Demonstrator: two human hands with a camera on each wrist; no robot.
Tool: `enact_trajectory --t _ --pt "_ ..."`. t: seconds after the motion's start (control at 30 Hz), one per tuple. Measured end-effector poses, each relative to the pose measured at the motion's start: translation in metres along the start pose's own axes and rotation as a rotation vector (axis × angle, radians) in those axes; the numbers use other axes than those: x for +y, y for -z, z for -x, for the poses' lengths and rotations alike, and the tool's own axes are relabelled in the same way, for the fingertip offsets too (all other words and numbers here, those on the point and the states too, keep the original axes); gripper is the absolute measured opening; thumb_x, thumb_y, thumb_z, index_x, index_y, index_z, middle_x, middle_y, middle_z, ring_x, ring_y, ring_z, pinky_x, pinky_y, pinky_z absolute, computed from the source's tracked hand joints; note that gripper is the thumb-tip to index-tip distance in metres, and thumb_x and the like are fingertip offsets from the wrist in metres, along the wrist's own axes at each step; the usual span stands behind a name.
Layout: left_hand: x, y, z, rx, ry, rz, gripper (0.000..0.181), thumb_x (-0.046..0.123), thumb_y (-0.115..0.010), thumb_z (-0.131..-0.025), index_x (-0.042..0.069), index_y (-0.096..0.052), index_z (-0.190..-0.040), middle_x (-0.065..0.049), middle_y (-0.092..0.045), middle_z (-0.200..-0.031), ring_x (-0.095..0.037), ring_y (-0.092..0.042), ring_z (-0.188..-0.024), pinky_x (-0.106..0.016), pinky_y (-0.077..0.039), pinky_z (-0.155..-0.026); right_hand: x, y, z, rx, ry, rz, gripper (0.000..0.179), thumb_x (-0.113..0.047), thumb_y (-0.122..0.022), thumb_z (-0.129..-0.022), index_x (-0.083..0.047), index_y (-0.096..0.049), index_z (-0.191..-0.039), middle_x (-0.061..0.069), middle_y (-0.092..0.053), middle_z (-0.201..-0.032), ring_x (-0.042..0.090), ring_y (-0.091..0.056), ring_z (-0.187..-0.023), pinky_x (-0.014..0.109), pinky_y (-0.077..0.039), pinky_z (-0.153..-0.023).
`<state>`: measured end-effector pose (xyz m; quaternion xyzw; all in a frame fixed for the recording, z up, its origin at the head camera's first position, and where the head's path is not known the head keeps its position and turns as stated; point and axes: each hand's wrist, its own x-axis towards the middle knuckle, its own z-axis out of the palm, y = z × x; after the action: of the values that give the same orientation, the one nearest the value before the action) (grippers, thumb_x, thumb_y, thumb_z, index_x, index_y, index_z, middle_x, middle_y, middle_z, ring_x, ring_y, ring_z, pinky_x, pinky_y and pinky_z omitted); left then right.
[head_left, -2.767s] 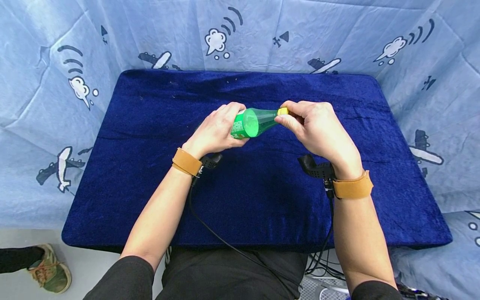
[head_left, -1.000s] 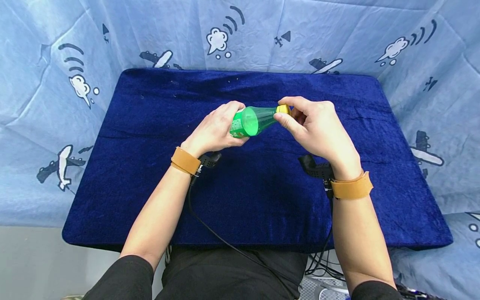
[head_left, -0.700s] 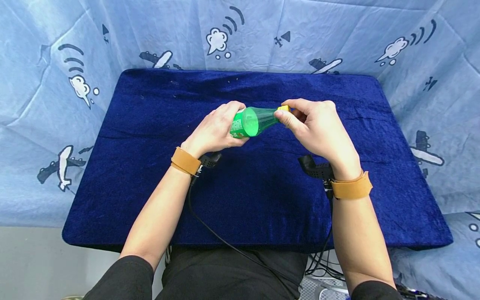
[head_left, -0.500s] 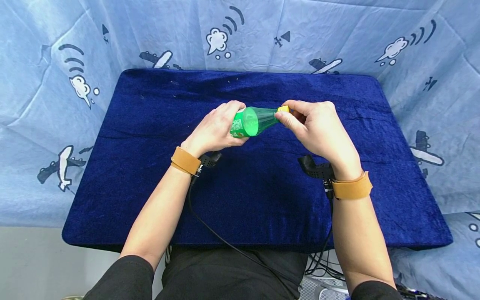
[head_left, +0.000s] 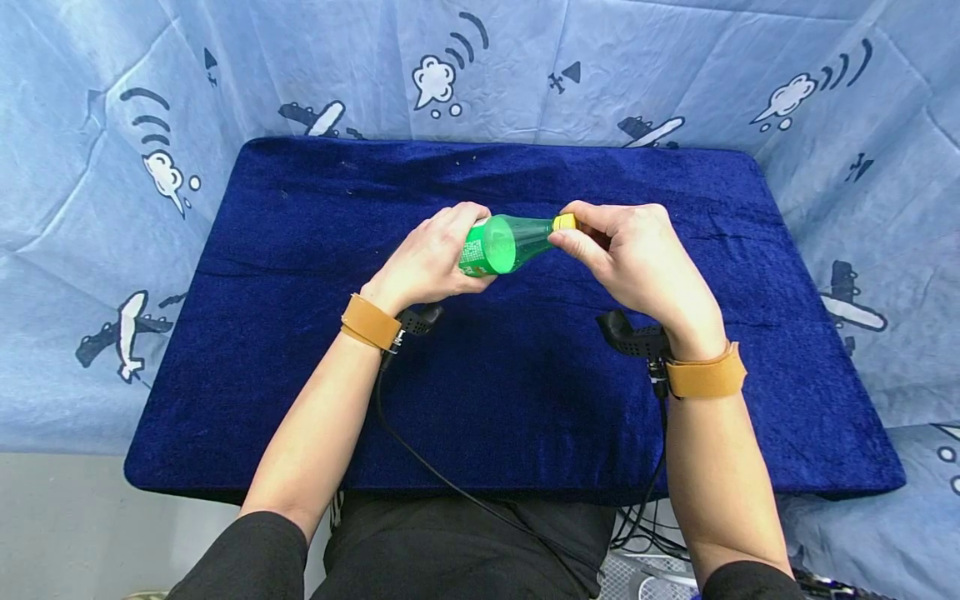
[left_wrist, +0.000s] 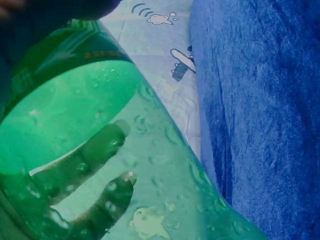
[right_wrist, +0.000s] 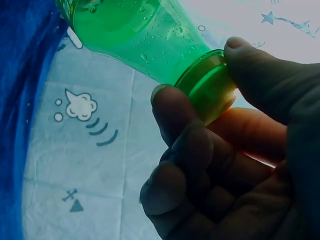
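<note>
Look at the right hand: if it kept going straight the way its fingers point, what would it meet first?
Probably the left hand: the right hand points leftward along the green bottle, whose yellow cap it pinches.

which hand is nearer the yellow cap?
Right. The right hand pinches the cap at the neck of the green bottle; the left hand grips the bottle's body, away from the cap.

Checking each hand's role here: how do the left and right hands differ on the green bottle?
The left hand wraps the green bottle's wide body; the right hand pinches only the yellow cap. The left grip uses the whole hand, the right mostly fingertips. Both hold the bottle tilted above the blue cloth.
</note>
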<state>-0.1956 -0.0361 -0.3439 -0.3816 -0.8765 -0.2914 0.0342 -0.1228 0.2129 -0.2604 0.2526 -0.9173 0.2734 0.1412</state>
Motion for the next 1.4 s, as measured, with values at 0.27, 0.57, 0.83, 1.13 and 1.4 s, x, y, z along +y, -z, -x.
enact_trajectory --t 0.27,0.57,0.83,1.13,1.4 --pt "-0.0011 -0.0003 0.0004 -0.004 -0.006 -0.006 0.067 0.031 -0.085 -0.081 0.002 -0.052 -0.132 -0.014 -0.062 -0.124 -0.030 -0.060 -0.109 -0.046 -0.049 -0.098 0.0016 0.0000 0.0002 -0.012 0.046 0.029 0.007 -0.012 -0.076 -0.094 -0.008 -0.073 -0.099 0.000 -0.054 -0.070 0.012 -0.044 -0.062 0.019 -0.031 -0.057" --pt "-0.0031 -0.0028 0.0015 -0.009 -0.009 0.009 0.066 0.029 -0.086 -0.080 0.003 -0.053 -0.130 -0.013 -0.063 -0.121 -0.030 -0.060 -0.108 -0.045 -0.049 -0.097 0.0029 -0.0004 0.0002 -0.030 0.057 0.008 0.011 -0.009 -0.078 -0.091 -0.009 -0.074 -0.102 0.001 -0.056 -0.073 0.011 -0.047 -0.066 0.018 -0.033 -0.061" --pt "-0.0024 -0.0023 0.0009 -0.006 0.000 -0.007 0.068 0.031 -0.086 -0.080 0.002 -0.053 -0.132 -0.014 -0.063 -0.123 -0.030 -0.060 -0.108 -0.046 -0.050 -0.098 0.0039 -0.0013 0.0002 -0.022 0.045 0.015 0.014 -0.008 -0.078 -0.091 -0.007 -0.074 -0.105 0.003 -0.058 -0.075 0.013 -0.048 -0.069 0.019 -0.034 -0.062" --pt "-0.0047 -0.0010 0.0010 -0.007 0.018 0.022 0.067 0.030 -0.086 -0.081 0.003 -0.052 -0.132 -0.014 -0.062 -0.122 -0.029 -0.059 -0.108 -0.045 -0.049 -0.097 0.0018 -0.0042 -0.0018 0.003 0.007 0.001 0.021 -0.006 -0.078 -0.092 -0.004 -0.073 -0.112 0.008 -0.061 -0.080 0.015 -0.050 -0.071 0.020 -0.035 -0.064" --pt "-0.0055 0.0007 0.0013 -0.009 0.035 0.041 0.067 0.031 -0.085 -0.081 0.004 -0.052 -0.132 -0.011 -0.062 -0.123 -0.027 -0.059 -0.109 -0.044 -0.049 -0.098 -0.0005 -0.0063 -0.0032 0.009 -0.039 -0.010 0.032 -0.011 -0.078 -0.093 -0.002 -0.071 -0.123 0.009 -0.064 -0.083 0.016 -0.053 -0.070 0.019 -0.037 -0.064"
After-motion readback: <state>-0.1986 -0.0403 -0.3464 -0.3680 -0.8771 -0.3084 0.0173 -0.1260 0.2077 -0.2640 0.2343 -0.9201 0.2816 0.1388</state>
